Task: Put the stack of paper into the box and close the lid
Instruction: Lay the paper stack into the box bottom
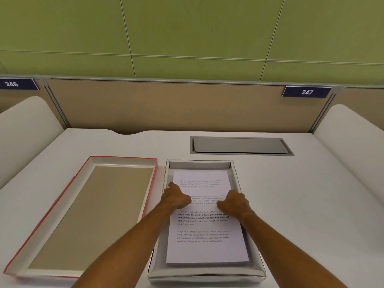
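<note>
A stack of white printed paper [204, 246] lies flat inside the open grey box [205, 274] in front of me. My left hand [176, 197] rests on the stack's left side, fingers curled, knuckles up. On the right side of the stack rests my right hand [233, 202], fingers also curled under. Whether either hand grips the sheets is hidden under the knuckles. The lid [87, 208], red-edged with a tan inside, lies upside down on the desk to the left of the box.
The white desk [301, 204] has a grey cable hatch [241, 145] set in it behind the box. A tan partition [166, 104] closes the back, with rounded white side dividers left and right. A sign reads 247 [307, 92].
</note>
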`<act>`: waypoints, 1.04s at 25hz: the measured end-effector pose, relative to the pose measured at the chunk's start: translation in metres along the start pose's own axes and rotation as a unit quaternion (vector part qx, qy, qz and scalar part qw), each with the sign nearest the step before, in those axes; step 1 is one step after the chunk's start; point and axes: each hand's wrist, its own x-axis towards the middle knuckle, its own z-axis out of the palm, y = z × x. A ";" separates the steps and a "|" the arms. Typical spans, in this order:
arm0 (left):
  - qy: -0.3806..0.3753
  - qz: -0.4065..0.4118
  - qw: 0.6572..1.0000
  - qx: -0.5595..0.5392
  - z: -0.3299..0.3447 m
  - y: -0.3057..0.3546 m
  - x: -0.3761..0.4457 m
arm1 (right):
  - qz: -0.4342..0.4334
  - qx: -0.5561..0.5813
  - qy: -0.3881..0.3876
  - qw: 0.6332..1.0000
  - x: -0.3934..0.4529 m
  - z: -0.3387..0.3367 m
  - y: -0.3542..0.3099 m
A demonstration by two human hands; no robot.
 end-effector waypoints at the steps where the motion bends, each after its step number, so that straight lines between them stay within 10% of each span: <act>1: -0.001 0.015 1.000 0.006 0.003 -0.005 -0.004 | -0.009 -0.004 -0.002 1.000 -0.003 0.001 0.001; 10: -0.071 0.100 0.983 0.139 0.045 -0.071 -0.068 | -0.084 -0.165 -0.161 0.969 -0.066 0.031 0.044; 26: -0.082 0.066 0.984 0.144 0.051 -0.070 -0.073 | -0.067 -0.168 -0.163 0.970 -0.068 0.037 0.048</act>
